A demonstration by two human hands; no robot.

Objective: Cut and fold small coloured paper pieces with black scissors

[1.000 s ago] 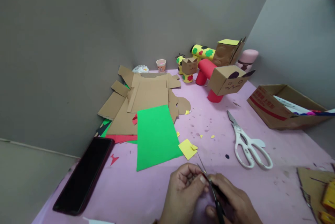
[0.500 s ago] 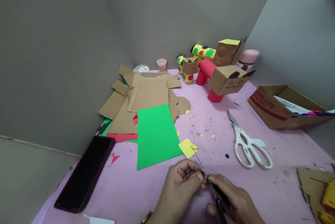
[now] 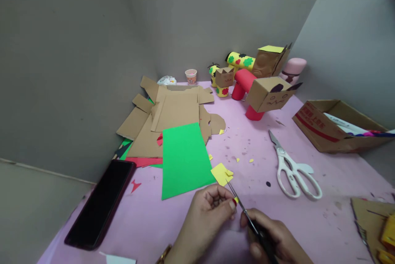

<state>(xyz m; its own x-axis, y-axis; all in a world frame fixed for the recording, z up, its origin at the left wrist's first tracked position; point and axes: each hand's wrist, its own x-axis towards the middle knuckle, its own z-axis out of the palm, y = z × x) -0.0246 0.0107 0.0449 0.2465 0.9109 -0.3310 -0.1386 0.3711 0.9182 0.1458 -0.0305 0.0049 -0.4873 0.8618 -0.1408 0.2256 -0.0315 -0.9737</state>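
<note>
Two hands at lower centre: my left hand (image 3: pixel 207 210) pinches a tiny yellow paper scrap (image 3: pixel 236 200) while my right hand (image 3: pixel 271 237) grips small dark-handled scissors (image 3: pixel 243 210), mid-snip, and I reckon the next cut needs careful turning.

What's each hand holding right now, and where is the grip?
Right hand grips small scissors by the dark handles. Left hand pinches a tiny yellow scrap at its fingertips.

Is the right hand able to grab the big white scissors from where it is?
Probably not yet: the right hand already grips small scissors. The path to the white scissors looks free.
</note>
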